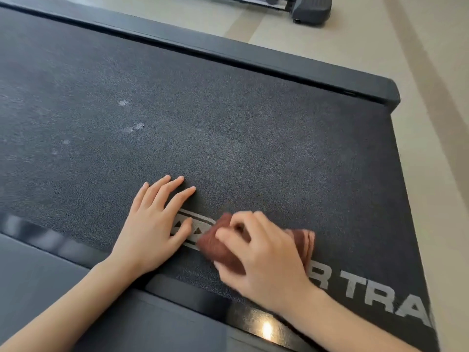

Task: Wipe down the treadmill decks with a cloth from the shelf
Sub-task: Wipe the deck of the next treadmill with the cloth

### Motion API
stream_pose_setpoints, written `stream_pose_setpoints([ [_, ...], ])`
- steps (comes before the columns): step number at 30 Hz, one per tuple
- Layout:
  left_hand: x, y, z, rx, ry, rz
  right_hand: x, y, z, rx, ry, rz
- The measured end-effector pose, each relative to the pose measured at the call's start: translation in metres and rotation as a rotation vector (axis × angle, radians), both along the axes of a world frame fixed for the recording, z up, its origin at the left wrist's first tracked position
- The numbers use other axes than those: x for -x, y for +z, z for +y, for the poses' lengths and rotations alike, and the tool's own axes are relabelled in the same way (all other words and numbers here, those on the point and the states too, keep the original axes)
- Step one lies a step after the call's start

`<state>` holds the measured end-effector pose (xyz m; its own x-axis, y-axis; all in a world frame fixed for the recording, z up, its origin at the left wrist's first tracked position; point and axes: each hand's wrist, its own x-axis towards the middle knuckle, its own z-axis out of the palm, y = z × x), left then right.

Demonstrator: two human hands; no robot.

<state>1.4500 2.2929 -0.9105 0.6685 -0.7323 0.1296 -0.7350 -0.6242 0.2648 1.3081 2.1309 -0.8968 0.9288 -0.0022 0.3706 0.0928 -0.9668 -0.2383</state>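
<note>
The left hand [152,224] lies flat on the dark treadmill belt [228,135], its fingers [167,189] straight and slightly spread. At its 3 o'clock, the right hand [266,257] curls its fingers round a folded brown cloth [215,245], pressing it onto the belt's white lettering [380,293] near the front edge.

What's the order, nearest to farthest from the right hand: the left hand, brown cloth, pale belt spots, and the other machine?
From the right hand, head view:
1. Brown cloth, held under it.
2. Left hand, flat on the belt beside it.
3. Pale spots, farther up the belt, leftward.
4. Other machine, across the floor at top.
</note>
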Motion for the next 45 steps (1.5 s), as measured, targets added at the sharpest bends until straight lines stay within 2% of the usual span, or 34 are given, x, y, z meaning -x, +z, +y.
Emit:
stream_pose_setpoints([
  [5, 0.0, 0.0, 0.0, -0.014, -0.002, -0.01, -0.009, 0.0, -0.017, -0.042, 0.074, -0.007],
  [12, 0.001, -0.002, 0.0, -0.046, 0.013, -0.012, -0.125, -0.005, -0.086, -0.038, -0.34, 0.028],
  [17, 0.004, 0.002, -0.001, -0.071, 0.022, -0.017, -0.148, -0.009, -0.094, 0.021, -0.402, 0.015],
  [24, 0.003, 0.004, 0.001, -0.085, 0.005, 0.0, -0.046, -0.003, -0.031, -0.002, -0.208, -0.064],
  [28, -0.009, 0.004, 0.01, -0.114, -0.059, -0.02, -0.015, -0.006, -0.009, -0.05, 0.007, -0.039],
  [31, -0.03, 0.007, 0.02, -0.157, -0.127, -0.066, -0.048, -0.001, -0.025, -0.07, 0.014, -0.01],
  [39, -0.088, 0.009, 0.057, -0.167, -0.077, -0.057, -0.231, -0.005, -0.077, -0.021, -0.361, 0.115],
  [42, -0.093, 0.006, 0.059, -0.137, -0.109, -0.049, -0.25, -0.008, -0.077, 0.011, -0.451, 0.078],
  [45, -0.092, 0.002, 0.056, -0.115, -0.118, -0.076, -0.23, -0.01, -0.064, 0.027, -0.443, 0.026],
])
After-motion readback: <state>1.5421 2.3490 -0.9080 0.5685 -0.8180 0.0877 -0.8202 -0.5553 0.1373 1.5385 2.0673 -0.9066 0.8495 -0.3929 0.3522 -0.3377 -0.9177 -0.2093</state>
